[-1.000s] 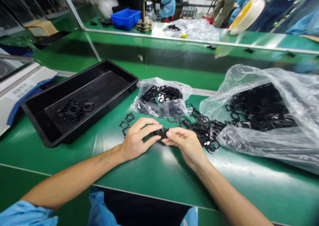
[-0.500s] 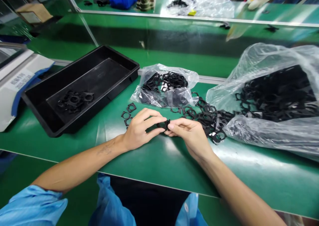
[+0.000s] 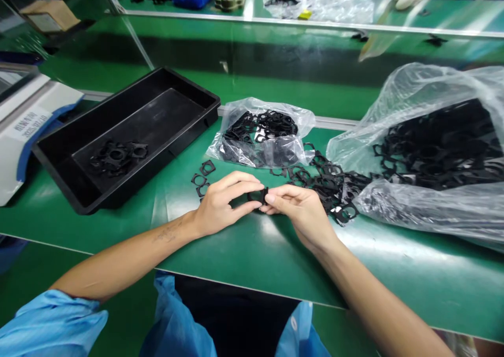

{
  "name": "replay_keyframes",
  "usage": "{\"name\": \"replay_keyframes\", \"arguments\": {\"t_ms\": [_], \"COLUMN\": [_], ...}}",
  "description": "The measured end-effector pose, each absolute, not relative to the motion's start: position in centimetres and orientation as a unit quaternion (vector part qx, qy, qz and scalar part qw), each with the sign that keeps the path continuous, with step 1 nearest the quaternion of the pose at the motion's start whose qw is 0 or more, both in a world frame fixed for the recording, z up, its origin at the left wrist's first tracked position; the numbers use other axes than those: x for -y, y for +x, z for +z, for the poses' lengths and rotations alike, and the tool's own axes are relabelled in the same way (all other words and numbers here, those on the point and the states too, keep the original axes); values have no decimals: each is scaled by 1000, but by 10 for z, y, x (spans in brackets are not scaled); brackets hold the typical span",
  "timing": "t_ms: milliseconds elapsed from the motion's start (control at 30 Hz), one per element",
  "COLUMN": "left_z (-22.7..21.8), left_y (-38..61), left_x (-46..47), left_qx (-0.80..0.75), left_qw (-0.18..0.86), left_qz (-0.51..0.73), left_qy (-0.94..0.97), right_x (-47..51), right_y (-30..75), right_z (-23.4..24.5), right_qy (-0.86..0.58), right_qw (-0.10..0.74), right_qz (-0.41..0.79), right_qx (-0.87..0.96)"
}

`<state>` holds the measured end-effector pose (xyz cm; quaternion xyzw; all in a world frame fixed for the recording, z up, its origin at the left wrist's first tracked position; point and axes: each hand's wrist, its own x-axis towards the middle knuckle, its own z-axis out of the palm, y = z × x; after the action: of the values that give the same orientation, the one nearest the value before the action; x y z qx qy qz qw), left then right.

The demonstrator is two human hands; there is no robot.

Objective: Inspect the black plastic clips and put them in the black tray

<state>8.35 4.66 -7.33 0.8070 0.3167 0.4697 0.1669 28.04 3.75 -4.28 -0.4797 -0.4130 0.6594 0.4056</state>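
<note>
Between both hands, just above the green table, is a small black plastic ring-shaped part. My left hand grips it between thumb and fingers from the left. From the right, my right hand pinches its edge; the fingertips hide some of it. Several similar black parts lie loose beside my left hand. A heap of them spreads behind and to the right of my right hand.
A black tray with a small pile of parts stands at the left. Behind my hands sits a small clear bag of parts, and at the right a larger clear bag. A metal rail runs along the table's back.
The view has shifted very slightly. Both hands keep their hold on the black part, with hardly any visible movement.
</note>
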Motion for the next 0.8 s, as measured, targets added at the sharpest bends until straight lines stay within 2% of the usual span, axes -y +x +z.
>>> {"name": "replay_keyframes", "arguments": {"t_ms": [167, 333, 800], "left_z": [-74, -73, -71], "left_y": [86, 87, 86], "left_x": [-44, -44, -47], "left_qx": [-319, -314, -348], "left_qw": [146, 154, 317], "left_qz": [471, 484, 525], "left_qy": [809, 802, 709], "right_x": [-35, -31, -30], "right_y": [279, 280, 283], "right_z": [-46, -48, -44], "right_qy": [-484, -502, -432], "right_qw": [413, 447, 474], "right_qz": [625, 489, 285], "right_qx": [453, 557, 712]}}
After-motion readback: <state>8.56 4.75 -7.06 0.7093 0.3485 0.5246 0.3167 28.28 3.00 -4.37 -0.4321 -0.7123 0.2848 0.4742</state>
